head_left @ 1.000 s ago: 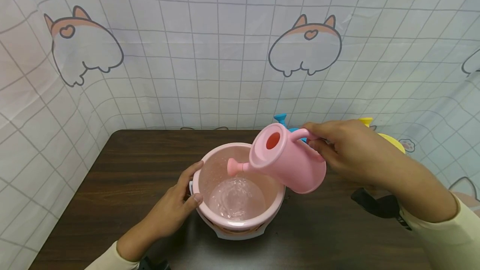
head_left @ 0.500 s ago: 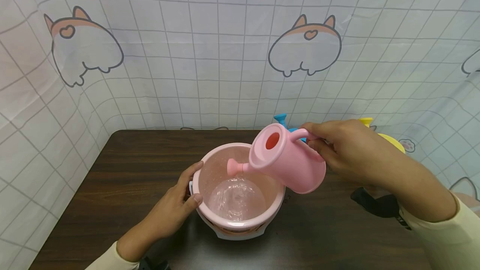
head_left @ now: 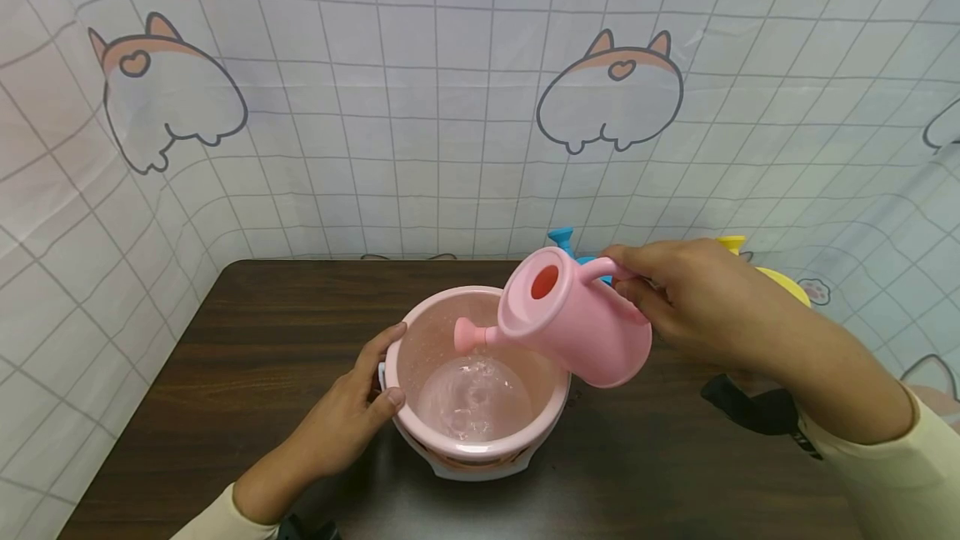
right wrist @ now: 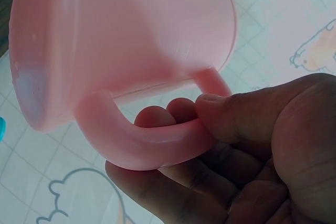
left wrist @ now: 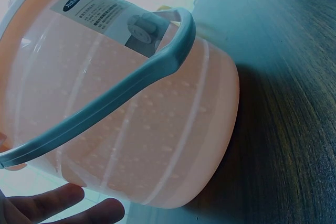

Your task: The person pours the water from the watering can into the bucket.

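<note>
A pink bucket (head_left: 480, 447) stands on the table with shallow, rippling water (head_left: 465, 402) at its bottom. My left hand (head_left: 348, 407) grips its left rim, thumb on the near side. In the left wrist view, two extended fingers (left wrist: 100, 211) lie beside the bucket's wall, and its carrying handle (left wrist: 113, 103) hangs down. A pink watering can (head_left: 577, 327) is tilted left, its rose (head_left: 468, 335) over the bucket's opening. My right hand (head_left: 682, 298) holds it by the handle; the right wrist view shows thumb and fingers curled round that handle (right wrist: 147, 145).
Behind the pink can, a blue sprinkler head (head_left: 560, 237) shows, its lower part hidden. Something yellow (head_left: 783, 283) with a similar head is partly covered by my right hand. A patterned curtain (head_left: 450, 107) hangs behind the dark wooden table (head_left: 247, 357).
Both hands, the bucket and the watering can keep their places. Only the ripples on the water in the bucket have changed shape.
</note>
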